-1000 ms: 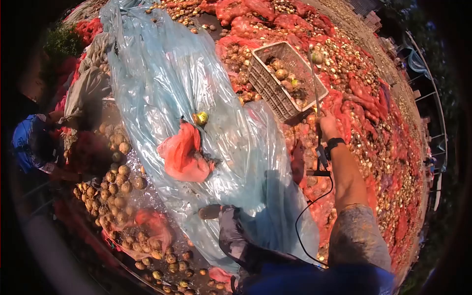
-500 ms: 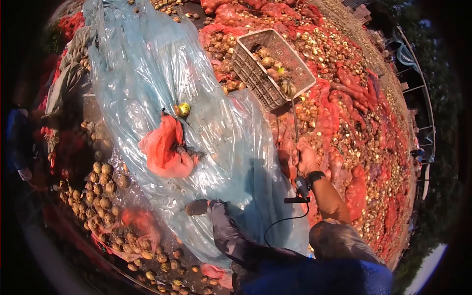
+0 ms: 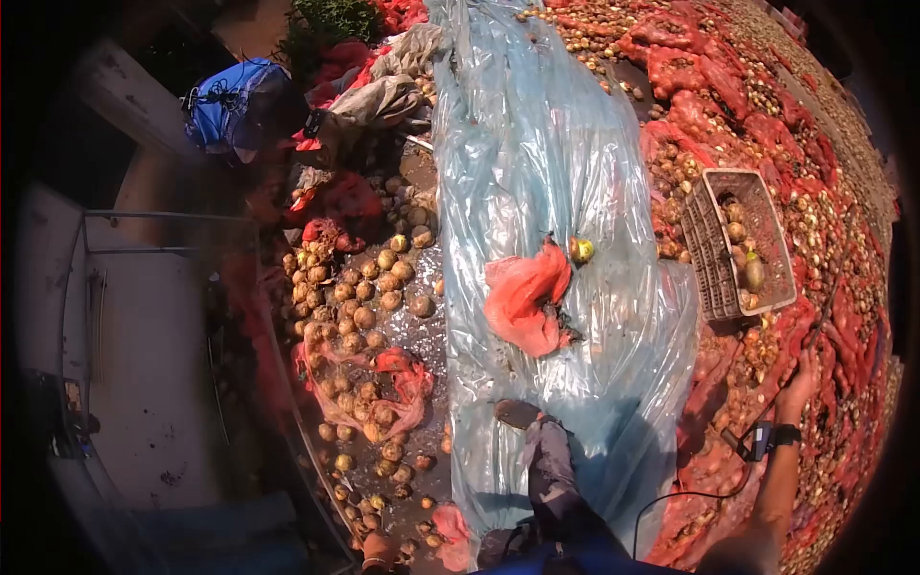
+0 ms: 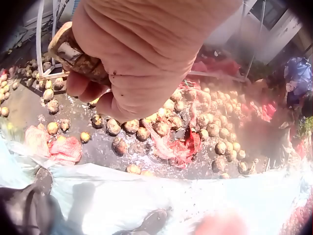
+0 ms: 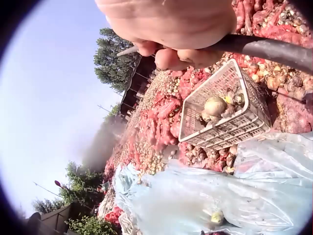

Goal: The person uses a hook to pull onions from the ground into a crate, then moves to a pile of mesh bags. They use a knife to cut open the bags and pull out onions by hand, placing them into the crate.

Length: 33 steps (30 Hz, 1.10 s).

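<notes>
In the head view my right hand point(image 3: 797, 388) grips a long thin dark rod point(image 3: 816, 331), below a pale plastic crate. The right wrist view shows my curled fingers round the rod, its thick black part point(image 5: 269, 51) at the right and a thin tip point(image 5: 128, 51) at the left. Several onions point(image 5: 215, 106) lie inside the crate point(image 5: 234, 122), one of them greenish point(image 3: 754, 274). My left hand point(image 4: 146, 63) holds a brown object with a dark patch point(image 4: 78, 58), whose kind I cannot tell; onions lie on the ground beyond.
A blue plastic sheet point(image 3: 594, 364) runs down the middle, with a crumpled red mesh bag point(image 3: 522, 302) and a yellow-green onion point(image 3: 581, 250) on it. Filled red mesh bags point(image 3: 695, 77) cover the right side. A person in blue point(image 3: 240, 105) bends at the left.
The onion at the rod's tip above the crate has gone into the crate, and the rod has drawn back from it. My view has swung left.
</notes>
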### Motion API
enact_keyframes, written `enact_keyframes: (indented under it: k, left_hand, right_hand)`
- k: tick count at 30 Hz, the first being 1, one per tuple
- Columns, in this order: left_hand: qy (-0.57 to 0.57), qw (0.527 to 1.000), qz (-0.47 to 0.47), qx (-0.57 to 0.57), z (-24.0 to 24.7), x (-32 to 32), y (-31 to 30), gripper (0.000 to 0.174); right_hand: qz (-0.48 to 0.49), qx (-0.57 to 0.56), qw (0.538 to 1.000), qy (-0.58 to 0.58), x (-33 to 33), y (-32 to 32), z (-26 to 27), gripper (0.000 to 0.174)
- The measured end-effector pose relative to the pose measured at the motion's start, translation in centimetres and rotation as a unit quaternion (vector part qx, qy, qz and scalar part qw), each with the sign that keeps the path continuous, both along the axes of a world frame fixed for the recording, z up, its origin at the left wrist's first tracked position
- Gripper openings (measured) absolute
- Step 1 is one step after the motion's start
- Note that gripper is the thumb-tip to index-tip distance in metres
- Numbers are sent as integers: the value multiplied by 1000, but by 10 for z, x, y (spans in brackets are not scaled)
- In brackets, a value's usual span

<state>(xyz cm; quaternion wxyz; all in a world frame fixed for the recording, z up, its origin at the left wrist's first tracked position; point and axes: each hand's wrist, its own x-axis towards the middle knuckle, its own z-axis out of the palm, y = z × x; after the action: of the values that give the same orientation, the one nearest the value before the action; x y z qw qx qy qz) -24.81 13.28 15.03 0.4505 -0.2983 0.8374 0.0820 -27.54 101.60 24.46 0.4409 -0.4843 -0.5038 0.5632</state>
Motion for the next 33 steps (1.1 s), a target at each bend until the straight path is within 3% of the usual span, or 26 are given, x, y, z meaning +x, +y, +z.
enact_keyframes:
  k: [1,5,9,10,11,12,13,14,16,22,24,27,29,30,32,33]
  left_hand:
    - [-17,999,30,-1,37,-27,35,37]
    - [29,994,109,3,-9,-2,24,37]
    - [63,970,231,35,5,10,40,34]
    - [67,963,259,38,15,18,41,30]
    - [72,954,287,41,25,26,40,26]
    - [50,953,298,31,38,36,39,27]
    - [52,947,317,26,46,53,35,27]
    - [68,938,340,20,55,74,32,27]
    - [69,923,379,-6,65,121,24,25]
    - [104,858,503,-27,86,261,31,25]
    - [120,817,563,-31,101,293,45,24]
    - [134,798,586,-49,63,395,53,25]
    - [124,753,644,-56,67,428,73,23]
    - [126,749,648,-64,61,451,78,23]
    - [120,738,661,-58,65,478,106,21]
    - [116,703,698,-69,87,468,120,21]
  right_hand:
    - [-6,33,999,-15,-5,18,13,27]
    - [35,40,997,-57,-14,24,12,23]
    - [81,-76,975,-194,-19,-48,-59,16]
    - [130,-173,942,-255,-27,-85,-56,7]
    - [193,-159,934,-256,-14,-92,-94,5]
    - [182,-221,907,-308,-20,-124,-100,7]
    - [257,-265,878,-304,-26,-164,-81,7]
    - [265,-235,866,-352,-23,-182,-101,8]
    - [358,-288,792,-401,-26,-215,-107,19]
    - [492,-243,701,-456,-46,-294,-91,21]
    - [511,-230,684,-468,-49,-304,-90,21]
    - [538,-199,647,-502,-54,-315,-76,19]
    - [523,-242,648,-498,-49,-304,-88,20]
    - [513,-243,676,-470,-44,-296,-105,17]
    - [536,-233,636,-505,-43,-285,-120,14]
    - [538,-236,605,-537,-50,-281,-115,14]
